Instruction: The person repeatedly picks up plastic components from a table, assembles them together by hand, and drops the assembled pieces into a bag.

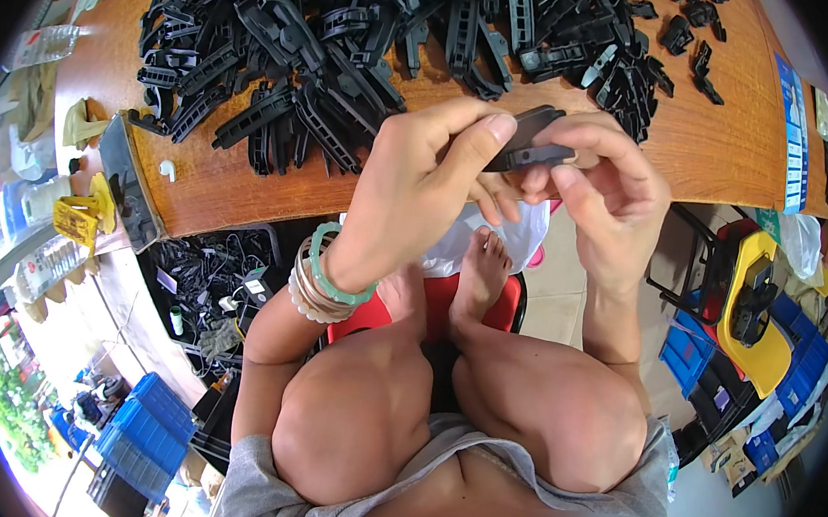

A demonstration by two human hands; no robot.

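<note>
Just over the table's near edge, my two hands meet around a dark plastic part (530, 132). My left hand (410, 181) pinches its left side, thumb on top, with a green bangle and beaded bracelets on that wrist. From the other side, the fingers of my right hand (620, 196) close on the part's right end. A small black clip-like piece (544, 155) shows between the hands; whether it is joined to the larger part I cannot tell. Beyond my hands lies a big heap of black plastic parts (294, 48), long ribbed ones among them.
The wooden table (265, 195) spans the far side. Loose small black pieces (704, 67) lie at its right. A white earbud-like item (168, 170) sits near the left edge. On the right stands a yellow chair (763, 350); blue crates (145, 432) are at lower left.
</note>
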